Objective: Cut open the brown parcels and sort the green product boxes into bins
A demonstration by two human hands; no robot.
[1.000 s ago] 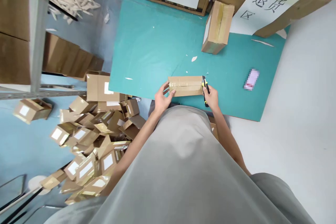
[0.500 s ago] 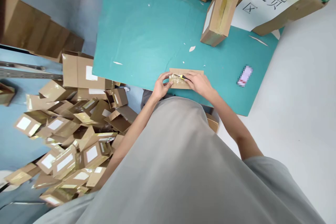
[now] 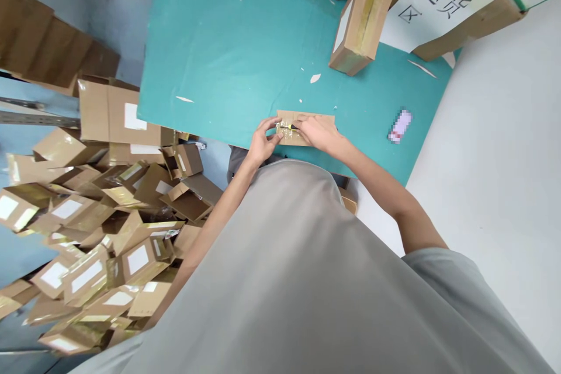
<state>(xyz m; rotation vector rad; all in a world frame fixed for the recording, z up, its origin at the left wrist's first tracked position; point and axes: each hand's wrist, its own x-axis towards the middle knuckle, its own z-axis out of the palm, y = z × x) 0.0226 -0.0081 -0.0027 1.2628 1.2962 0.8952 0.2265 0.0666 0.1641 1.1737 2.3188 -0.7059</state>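
A small flat cardboard box (image 3: 307, 139) with shiny clear tape at its left end lies near the front edge of the green table. My left hand (image 3: 263, 141) grips that left end, with the thumb at the near side and the fingers at the far side. My right hand (image 3: 319, 131) is closed around a yellow-and-black utility knife (image 3: 291, 127). Its thin tip points left over the taped top, close to my left fingers. Most of the handle is hidden in my palm.
On the green table (image 3: 210, 58), a taped carton (image 3: 362, 26) stands beyond my right hand. A blurred pinkish item (image 3: 400, 126) lies to the right, and paper scraps (image 3: 315, 78) are scattered about. Many opened cartons (image 3: 140, 260) are heaped at the left. A white wall (image 3: 495, 158) borders the right.
The knife and my right hand have moved slightly left over the box, and less of the handle shows. My left hand keeps its hold. The whole view has shifted a little.
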